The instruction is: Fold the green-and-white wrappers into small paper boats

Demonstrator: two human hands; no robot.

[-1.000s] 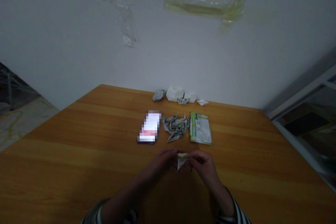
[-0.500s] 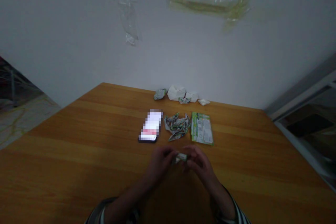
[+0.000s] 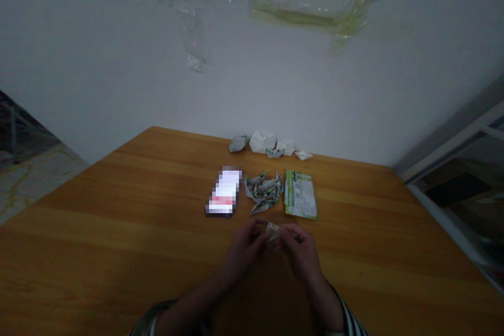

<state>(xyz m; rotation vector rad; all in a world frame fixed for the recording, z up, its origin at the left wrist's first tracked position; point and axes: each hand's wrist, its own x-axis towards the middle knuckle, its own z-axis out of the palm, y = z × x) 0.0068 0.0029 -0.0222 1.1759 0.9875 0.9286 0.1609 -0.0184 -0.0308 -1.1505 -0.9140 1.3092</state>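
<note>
Between my hands, above the near part of the table, is a small pale piece (image 3: 272, 230) that looks like folded paper or wrapper; its kind is too blurred to tell. My left hand (image 3: 244, 244) pinches its left side between thumb and fingers. On the other side, the thumb and fingers of my right hand (image 3: 302, 248) close on its right edge. Just beyond my hands lies a crumpled printed sheet (image 3: 264, 190). To its right is a flat green-and-white printed packet (image 3: 301, 194), and to its left a phone (image 3: 225, 191) with a lit, blurred screen.
Along the wall at the table's back edge lie a crumpled printed wad (image 3: 238, 143), white crumpled tissues (image 3: 262, 142) and a small white folded piece (image 3: 303, 155). The wooden table (image 3: 118, 210) meets the wall there. A shelf-like frame (image 3: 452, 220) stands at the right.
My right hand has come closer to my left, and its fingers now close on the small piece, which has turned and shows a broader face. The view has shifted slightly.
</note>
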